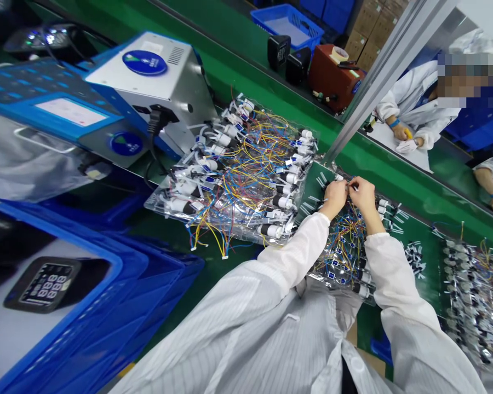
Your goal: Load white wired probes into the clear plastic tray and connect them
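My left hand (336, 198) and my right hand (362, 195) meet at the far end of a clear plastic tray (332, 280) straight ahead of me. Both are closed, fingertips pinched close together. Whatever lies between them is too small and partly covered to make out. A white cylindrical part (339, 178) shows just beyond my left fingers. Below the hands, the tray holds several black-and-white cylindrical parts (361, 290) and a tangle of yellow, blue and red wires (347, 230). Short white strips (414, 257) lie on the green mat right of my right forearm.
Left of my hands lies a larger tray of wired cylindrical parts (271, 230); another filled tray (472, 295) sits far right. A grey-and-blue machine (156, 76) stands at left. A metal post (365, 93) rises beyond the hands. Across the bench, a co-worker's hands (405, 134) are visible.
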A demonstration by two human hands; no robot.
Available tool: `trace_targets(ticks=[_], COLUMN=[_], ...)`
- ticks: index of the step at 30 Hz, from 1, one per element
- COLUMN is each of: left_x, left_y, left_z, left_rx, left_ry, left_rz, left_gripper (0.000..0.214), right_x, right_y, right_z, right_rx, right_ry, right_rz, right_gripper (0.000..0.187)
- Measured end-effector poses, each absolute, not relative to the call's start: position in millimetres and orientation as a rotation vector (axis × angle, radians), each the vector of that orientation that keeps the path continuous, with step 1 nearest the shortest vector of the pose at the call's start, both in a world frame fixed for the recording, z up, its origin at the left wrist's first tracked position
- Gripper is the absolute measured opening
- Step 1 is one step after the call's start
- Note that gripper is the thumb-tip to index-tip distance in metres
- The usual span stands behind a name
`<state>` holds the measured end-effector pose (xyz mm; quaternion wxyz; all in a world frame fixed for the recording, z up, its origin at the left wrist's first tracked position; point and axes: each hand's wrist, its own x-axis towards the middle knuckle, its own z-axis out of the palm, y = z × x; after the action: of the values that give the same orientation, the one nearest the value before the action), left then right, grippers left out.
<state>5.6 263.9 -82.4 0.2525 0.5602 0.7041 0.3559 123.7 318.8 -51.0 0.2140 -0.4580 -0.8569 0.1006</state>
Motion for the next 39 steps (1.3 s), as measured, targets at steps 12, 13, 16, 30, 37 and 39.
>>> trace_targets(ticks=[12,13,16,30,37,39], left_x=[5.4,5.8,7.8,-4.3,10.0,23.0], left_y=[265.1,265.4,263.9,236.1,248.8,253.8], left_z=[-83.8,-84.5,-85.3,-79.8,-66.5,-66.1], left_rx=[1.538,1.539,1.545,0.804,1.302,1.443], left_ry=[1.936,1.939,1.932,2.073,1.863,1.9], left_rz=[0.936,0.93,0.921,1.823,1.567,1.301], left_gripper=[0.027,0.026,0.028,0.028,0.024,0.029], right_x=[121.4,122.6,126.8,73.5,223.6,273.3], right_y=[313.3,313.5,318.2,347.4,292.4,262.2], right_z=[-61.7,-62.5,-61.8,-14.4,72.5,86.8], right_rx=[-1.292,-1.29,-1.289,-1.076,-1.163,-1.256], right_ry=[-2.257,-2.255,-2.266,-2.617,-2.073,-1.988], right_rz=[0.326,0.333,0.327,0.698,0.688,0.614], right_gripper=[0.01,0.009,0.01,0.085,0.054,0.041])
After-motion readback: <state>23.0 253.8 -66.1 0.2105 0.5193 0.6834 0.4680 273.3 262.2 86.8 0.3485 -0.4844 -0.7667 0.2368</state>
